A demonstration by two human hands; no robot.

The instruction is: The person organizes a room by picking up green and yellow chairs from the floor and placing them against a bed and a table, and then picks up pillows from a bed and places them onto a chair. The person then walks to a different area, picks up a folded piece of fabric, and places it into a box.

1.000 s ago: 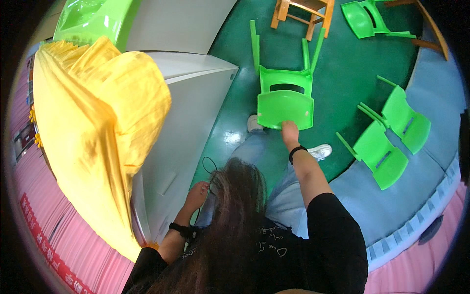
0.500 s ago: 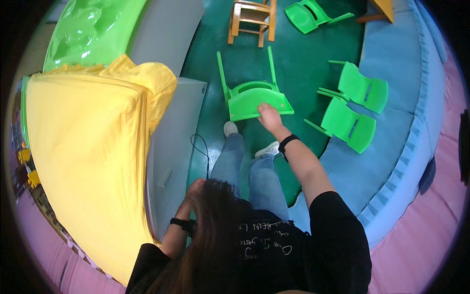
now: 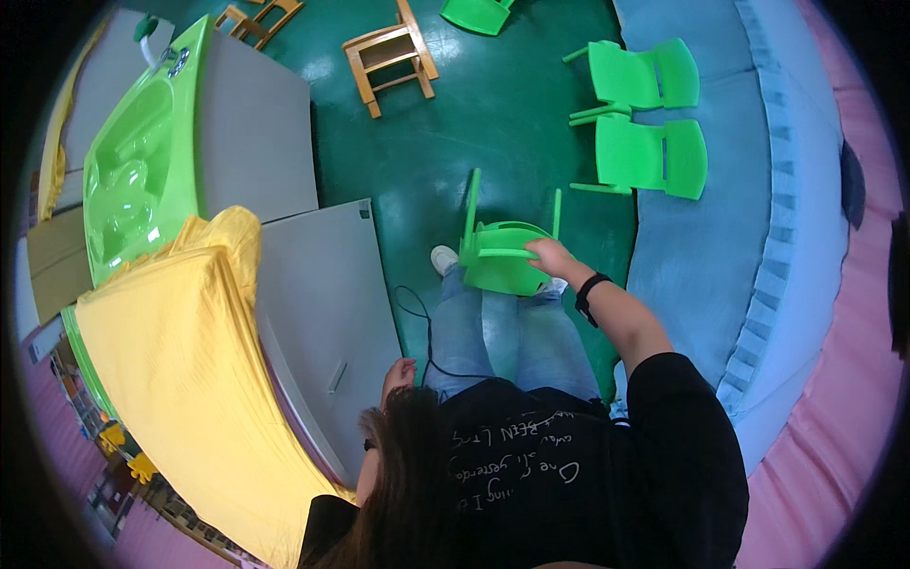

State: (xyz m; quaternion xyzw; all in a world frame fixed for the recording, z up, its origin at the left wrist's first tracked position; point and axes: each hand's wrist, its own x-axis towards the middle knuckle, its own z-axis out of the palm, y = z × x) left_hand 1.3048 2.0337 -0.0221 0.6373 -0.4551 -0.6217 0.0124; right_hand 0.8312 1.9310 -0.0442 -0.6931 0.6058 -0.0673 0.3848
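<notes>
A small green plastic chair [image 3: 507, 275] hangs or stands tilted just in front of my shins, with two of its legs pointing away from me. My right hand [image 3: 552, 257] is closed on its near right edge, the arm stretched forward. Part of the chair covers my feet, and I cannot tell whether it touches the floor. My left hand [image 3: 399, 376] hangs low beside the grey cabinet [image 3: 322, 313], its fingers loosely bent and apart with nothing seen in them. A thin black cord [image 3: 429, 332] loops close to that hand.
Two green chairs [image 3: 650, 156] stand side by side at the right, against blue padding [image 3: 701, 275]. Ahead are a wooden chair [image 3: 391, 57] and another green chair [image 3: 477, 13]. Yellow cloth [image 3: 190, 370] and a green sink unit [image 3: 142, 180] line my left.
The held chair has come closer to my legs and turned, its panel now smaller in view. My view has shifted, so the side chairs appear higher. My left hand shows more.
</notes>
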